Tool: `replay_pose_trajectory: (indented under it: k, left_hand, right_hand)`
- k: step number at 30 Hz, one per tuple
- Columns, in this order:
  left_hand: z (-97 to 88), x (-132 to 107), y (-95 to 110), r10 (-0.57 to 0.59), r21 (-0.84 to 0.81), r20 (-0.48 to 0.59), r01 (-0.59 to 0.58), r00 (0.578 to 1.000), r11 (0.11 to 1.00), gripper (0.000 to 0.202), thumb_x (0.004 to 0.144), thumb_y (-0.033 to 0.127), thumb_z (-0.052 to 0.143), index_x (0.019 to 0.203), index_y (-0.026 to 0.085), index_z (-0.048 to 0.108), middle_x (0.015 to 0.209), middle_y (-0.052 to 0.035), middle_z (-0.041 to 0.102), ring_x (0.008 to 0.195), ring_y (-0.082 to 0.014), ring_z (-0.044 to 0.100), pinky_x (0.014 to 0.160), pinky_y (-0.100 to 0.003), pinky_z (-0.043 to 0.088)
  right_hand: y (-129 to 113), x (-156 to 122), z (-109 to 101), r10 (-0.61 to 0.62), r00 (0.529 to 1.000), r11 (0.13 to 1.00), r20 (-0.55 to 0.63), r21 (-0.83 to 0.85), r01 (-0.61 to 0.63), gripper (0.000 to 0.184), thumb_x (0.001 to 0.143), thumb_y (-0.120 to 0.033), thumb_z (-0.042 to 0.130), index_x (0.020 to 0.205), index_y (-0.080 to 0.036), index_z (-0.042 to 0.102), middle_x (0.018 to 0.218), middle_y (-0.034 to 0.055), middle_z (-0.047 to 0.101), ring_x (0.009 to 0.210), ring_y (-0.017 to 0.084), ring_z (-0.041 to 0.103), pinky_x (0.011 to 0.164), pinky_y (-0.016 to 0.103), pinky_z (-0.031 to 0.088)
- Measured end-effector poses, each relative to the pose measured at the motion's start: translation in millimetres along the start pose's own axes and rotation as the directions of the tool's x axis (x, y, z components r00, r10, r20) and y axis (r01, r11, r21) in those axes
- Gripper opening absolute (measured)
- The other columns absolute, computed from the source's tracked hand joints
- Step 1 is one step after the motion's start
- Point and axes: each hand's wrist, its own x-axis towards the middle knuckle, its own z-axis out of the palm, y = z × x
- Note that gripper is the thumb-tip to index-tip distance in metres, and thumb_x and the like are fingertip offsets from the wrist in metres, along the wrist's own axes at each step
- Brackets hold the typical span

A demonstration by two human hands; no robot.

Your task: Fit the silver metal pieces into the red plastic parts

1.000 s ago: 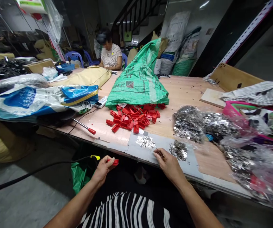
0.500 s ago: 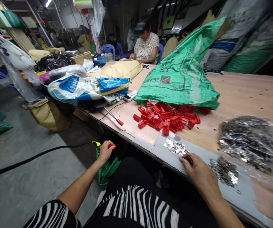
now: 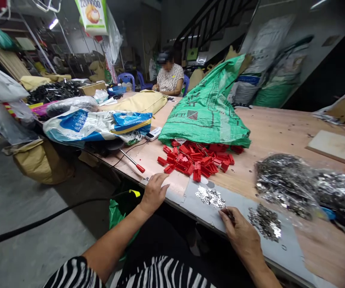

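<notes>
My left hand (image 3: 154,192) lies open on the near edge of the wooden table (image 3: 280,128), fingers stretched toward a heap of red plastic pieces (image 3: 199,160). These spill from the mouth of a green woven sack (image 3: 208,116). My right hand (image 3: 241,236) rests on a grey sheet (image 3: 187,196) at the table edge. Its fingertips are pinched on a small metal piece beside a little pile of shiny metal bits (image 3: 210,197). A second small pile (image 3: 264,222) lies to the right of that hand.
Clear bags of metal bits (image 3: 286,184) sit at right. A red-handled screwdriver (image 3: 133,163), a white remote (image 3: 153,134) and a blue-white sack (image 3: 94,126) lie at left. A green bag (image 3: 120,210) hangs below the edge. Another person (image 3: 169,78) sits at the far end.
My left hand rose from beside my lap, where it held a red piece, to the table edge and now shows nothing in it. The view swung left, then partly back.
</notes>
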Motion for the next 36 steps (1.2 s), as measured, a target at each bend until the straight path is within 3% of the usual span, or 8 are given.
replay_pose_trajectory:
  k: [4,8,13,20,27,32,34,36]
  left_hand:
    - [28.1,39.1,-8.6,-0.153,0.173,0.046,0.143,0.987,0.974,0.052,0.077,0.018,0.064,0.127,0.019,0.049,0.122,-0.0130,0.054,0.114,-0.0284,0.049,0.098,-0.045,0.041]
    - [41.2,50.7,-21.7,-0.165,0.163,0.083,0.150,0.983,0.975,0.043,0.078,0.015,0.060,0.120,0.016,0.055,0.108,-0.0139,0.061,0.103,-0.0292,0.054,0.093,-0.045,0.043]
    - [27.8,38.9,-14.4,-0.156,0.093,0.101,0.146,0.983,0.985,0.035,0.082,0.015,0.054,0.117,0.017,0.055,0.104,-0.0118,0.064,0.097,-0.0253,0.058,0.089,-0.041,0.046]
    - [0.9,12.3,35.5,-0.134,-0.213,0.263,0.193,0.955,0.958,0.027,0.076,0.014,0.057,0.102,0.019,0.064,0.097,-0.0054,0.062,0.079,-0.0148,0.060,0.069,-0.025,0.050]
    - [-12.3,5.2,82.7,-0.076,-0.547,0.491,0.375,0.868,0.748,0.026,0.077,0.034,0.067,0.097,0.018,0.067,0.092,-0.0054,0.062,0.082,-0.0169,0.059,0.074,-0.027,0.050]
    - [-5.9,-0.4,99.1,-0.102,-0.730,0.644,0.648,0.759,0.217,0.035,0.083,0.043,0.059,0.108,0.020,0.056,0.094,-0.0042,0.058,0.080,-0.0166,0.062,0.071,-0.035,0.056]
    - [-2.5,-1.7,102.1,-0.118,-0.739,0.651,0.662,0.750,0.126,0.038,0.082,0.045,0.060,0.109,0.019,0.056,0.089,-0.0032,0.058,0.076,-0.0152,0.062,0.070,-0.035,0.057]
    - [-0.2,-1.8,104.1,-0.132,-0.750,0.635,0.649,0.761,0.129,0.040,0.082,0.045,0.060,0.110,0.018,0.059,0.084,-0.0024,0.058,0.072,-0.0138,0.061,0.067,-0.032,0.056]
  right_hand:
    - [1.9,-0.2,-2.5,-0.021,1.000,0.998,0.006,0.056,0.021,0.028,0.088,-0.046,0.041,0.092,-0.025,0.058,0.087,0.0032,0.072,0.072,0.021,0.069,0.059,0.028,0.050]
    - [2.6,-1.5,-4.3,-0.026,0.999,0.996,0.025,0.087,0.024,0.025,0.090,-0.043,0.042,0.095,-0.025,0.058,0.092,0.0042,0.072,0.078,0.022,0.069,0.064,0.030,0.052]
    - [2.2,-1.3,-7.0,-0.012,1.000,0.989,0.023,0.149,0.009,0.023,0.089,-0.042,0.044,0.094,-0.026,0.059,0.093,0.0040,0.072,0.080,0.023,0.069,0.066,0.031,0.052]
    - [-17.4,3.5,-22.4,0.035,0.991,0.917,0.127,0.390,-0.082,0.027,0.086,-0.046,0.049,0.087,-0.022,0.061,0.080,0.0034,0.069,0.066,0.019,0.063,0.059,0.026,0.048]
    - [-61.0,7.6,-44.3,-0.055,0.988,0.794,0.146,0.606,-0.046,0.023,0.086,-0.041,0.054,0.084,-0.019,0.061,0.074,0.0014,0.061,0.062,0.014,0.052,0.058,0.023,0.043]
    - [-70.2,2.1,-45.7,-0.134,0.982,0.767,0.133,0.641,0.018,0.017,0.088,-0.033,0.054,0.082,-0.019,0.061,0.077,0.0024,0.062,0.070,0.016,0.056,0.064,0.024,0.046]
    - [-70.3,-1.8,-43.6,-0.168,0.978,0.769,0.122,0.637,0.052,0.015,0.088,-0.030,0.053,0.082,-0.019,0.061,0.079,0.0028,0.063,0.072,0.016,0.058,0.067,0.025,0.047]
    - [-69.8,-5.2,-42.4,-0.220,0.971,0.778,0.092,0.617,0.117,0.013,0.089,-0.028,0.052,0.083,-0.020,0.060,0.078,0.0035,0.063,0.071,0.016,0.058,0.066,0.026,0.048]
